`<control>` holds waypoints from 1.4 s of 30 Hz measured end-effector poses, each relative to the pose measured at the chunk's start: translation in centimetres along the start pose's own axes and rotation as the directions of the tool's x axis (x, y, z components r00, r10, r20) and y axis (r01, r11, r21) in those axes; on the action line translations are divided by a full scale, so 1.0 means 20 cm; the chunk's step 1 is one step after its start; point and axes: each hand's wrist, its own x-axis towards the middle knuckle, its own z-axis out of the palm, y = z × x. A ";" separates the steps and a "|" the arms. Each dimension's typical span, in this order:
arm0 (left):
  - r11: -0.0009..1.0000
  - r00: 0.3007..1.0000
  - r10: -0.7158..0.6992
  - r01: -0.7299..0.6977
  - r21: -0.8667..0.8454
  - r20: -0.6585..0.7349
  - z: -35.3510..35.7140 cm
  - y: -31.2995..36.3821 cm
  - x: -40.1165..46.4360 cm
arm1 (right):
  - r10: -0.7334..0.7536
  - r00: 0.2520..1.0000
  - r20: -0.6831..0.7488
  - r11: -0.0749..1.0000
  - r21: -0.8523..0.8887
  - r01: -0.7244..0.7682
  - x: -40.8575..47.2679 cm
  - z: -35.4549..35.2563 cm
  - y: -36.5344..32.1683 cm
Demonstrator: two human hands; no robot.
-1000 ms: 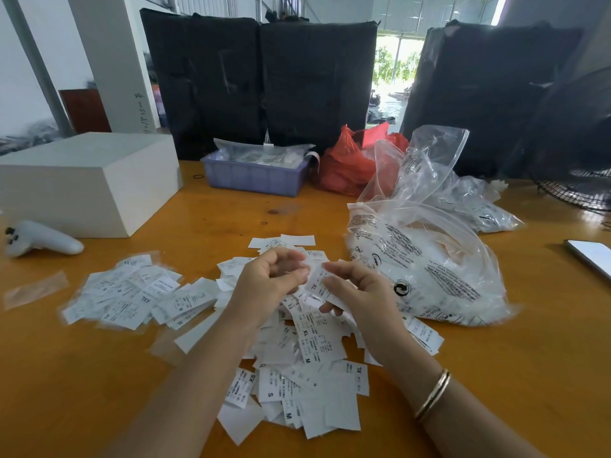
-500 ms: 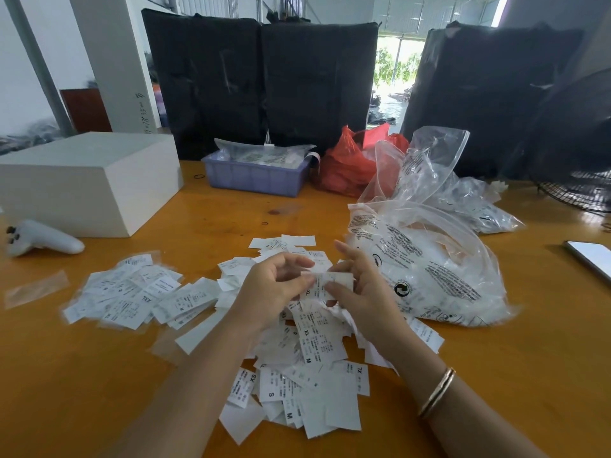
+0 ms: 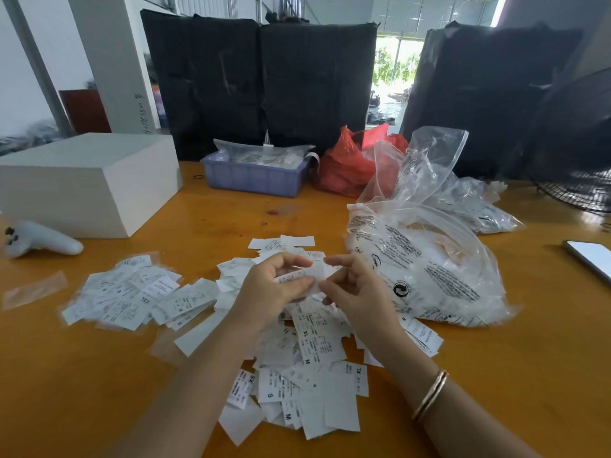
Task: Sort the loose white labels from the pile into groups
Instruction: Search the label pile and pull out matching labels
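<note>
Holding a few labels (image 3: 302, 276) pinched between your left hand (image 3: 274, 289) and right hand (image 3: 355, 289) above the pile (image 3: 310, 365), you probably lift them to read sizes before grouping.

Bright daylight from the blown-out doorway (image 3: 391, 66); soft shadows, glare on counter (image 3: 545, 342), wide-angle edge warp, hands slightly blurred.

white box (image 3: 89, 183) | blue tray (image 3: 254, 178) | red bag (image 3: 347, 166) | phone (image 3: 591, 259) | white controller (image 3: 43, 241)
</note>
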 end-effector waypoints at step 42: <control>0.471 0.845 0.381 -0.527 0.708 0.375 -0.01 -0.07 -0.01 | -0.079 0.928 -0.365 0.406 -0.862 -0.304 0.18 -0.49 0.17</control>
